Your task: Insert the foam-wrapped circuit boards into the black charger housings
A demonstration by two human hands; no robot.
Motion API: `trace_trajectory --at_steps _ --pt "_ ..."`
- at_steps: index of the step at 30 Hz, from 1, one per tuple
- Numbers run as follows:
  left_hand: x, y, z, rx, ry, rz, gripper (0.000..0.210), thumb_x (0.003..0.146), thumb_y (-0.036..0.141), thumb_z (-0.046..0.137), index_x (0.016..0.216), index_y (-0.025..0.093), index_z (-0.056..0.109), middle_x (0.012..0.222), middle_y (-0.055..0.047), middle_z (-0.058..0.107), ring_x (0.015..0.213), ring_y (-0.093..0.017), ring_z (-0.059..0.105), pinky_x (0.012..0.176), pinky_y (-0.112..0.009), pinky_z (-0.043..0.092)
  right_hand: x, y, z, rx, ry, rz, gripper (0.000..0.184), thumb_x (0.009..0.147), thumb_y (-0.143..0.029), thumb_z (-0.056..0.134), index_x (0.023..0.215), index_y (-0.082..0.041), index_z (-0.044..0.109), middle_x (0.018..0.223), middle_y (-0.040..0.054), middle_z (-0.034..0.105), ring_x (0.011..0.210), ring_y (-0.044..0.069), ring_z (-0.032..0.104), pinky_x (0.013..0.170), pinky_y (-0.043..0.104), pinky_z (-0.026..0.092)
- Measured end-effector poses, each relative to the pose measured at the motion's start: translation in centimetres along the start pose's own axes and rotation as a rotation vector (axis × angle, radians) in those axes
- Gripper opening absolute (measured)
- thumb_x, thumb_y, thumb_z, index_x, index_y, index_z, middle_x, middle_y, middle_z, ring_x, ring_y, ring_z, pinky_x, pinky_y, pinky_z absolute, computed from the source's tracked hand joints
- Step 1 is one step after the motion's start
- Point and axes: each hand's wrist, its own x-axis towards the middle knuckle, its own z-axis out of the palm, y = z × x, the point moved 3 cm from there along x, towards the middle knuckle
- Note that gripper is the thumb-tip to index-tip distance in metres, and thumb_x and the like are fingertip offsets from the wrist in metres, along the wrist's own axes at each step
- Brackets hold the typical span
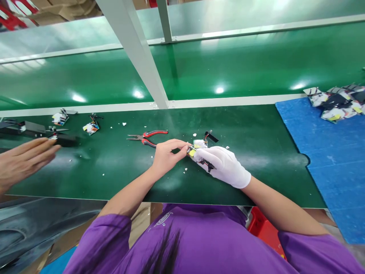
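Over the green work table, my white-gloved right hand (224, 163) grips a small circuit board (191, 152) with a yellow part and dark wires. My bare left hand (170, 154) pinches the left edge of that board between thumb and fingers. Just behind my fingers lies a second small circuit board (200, 143), whitish on top, wired to a black piece (212, 137). Red-handled long-nose pliers (145, 137) rest to the left of my left hand, jaws pointing left. My fingers cover much of the held board.
At the left a co-worker's hand (31, 158) reaches beside dark casings (32, 128). Two loose boards (91, 127) lie nearby. On the right, a blue mat (322, 144) bears a pile of boards (336, 104). A white post (142, 53) rises behind the table; white crumbs are scattered about.
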Motion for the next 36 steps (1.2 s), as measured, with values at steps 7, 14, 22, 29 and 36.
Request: trace_trajectory --at_steps 7,14,22,29,36 --pt "0.4 -1.5 -0.2 -0.156 0.069 -0.315 0.027 0.078 0.041 0.073 0.068 0.016 0.072 0.064 -0.002 0.072 0.058 -0.012 0.064 0.059 -0.024 0.054 0.4 -0.3 -1.2 -0.048 0.108 -0.041 0.028 0.09 -0.003 0.046 0.103 -0.022 0.061 0.078 -0.0017 0.072 0.06 0.014 0.061 0.058 0.026 0.045" --pt "0.1 -1.4 1.1 -0.579 -0.354 -0.476 0.072 0.079 0.078 0.051 0.096 0.012 0.076 0.079 -0.011 0.075 0.066 -0.019 0.071 0.055 -0.029 0.059 -0.3 0.2 -1.4 -0.146 0.159 -0.098 0.044 0.089 -0.001 0.049 0.119 -0.029 0.063 0.101 0.0 0.075 0.076 0.015 0.068 0.067 0.028 0.053" --pt "-0.7 -1.4 2.1 -0.853 -0.475 -0.623 0.058 0.068 0.042 0.086 0.118 0.017 0.071 0.096 -0.01 0.077 0.083 -0.02 0.074 0.07 -0.027 0.062 -0.3 1.1 -0.8 -0.012 0.235 0.027 0.047 0.09 -0.003 0.054 0.13 -0.029 0.055 0.117 0.0065 0.07 0.096 0.018 0.071 0.079 0.031 0.06" --pt "-0.3 -1.5 1.9 -0.889 -0.339 -0.555 0.058 0.061 0.036 0.09 0.113 0.016 0.073 0.111 -0.011 0.075 0.089 -0.02 0.073 0.074 -0.026 0.061 0.1 0.6 -0.7 0.12 0.17 0.011 0.053 0.091 -0.009 0.06 0.137 -0.03 0.048 0.123 0.0093 0.065 0.11 0.022 0.067 0.092 0.038 0.059" --pt "-0.3 -1.5 1.8 -0.823 -0.293 -0.427 0.066 0.058 0.023 0.091 0.119 0.02 0.067 0.112 -0.009 0.073 0.093 -0.018 0.072 0.078 -0.023 0.058 -0.1 1.7 -0.9 0.334 0.102 0.286 0.077 0.082 -0.035 0.075 0.148 -0.024 0.037 0.142 0.0168 0.051 0.131 0.031 0.053 0.105 0.049 0.052"
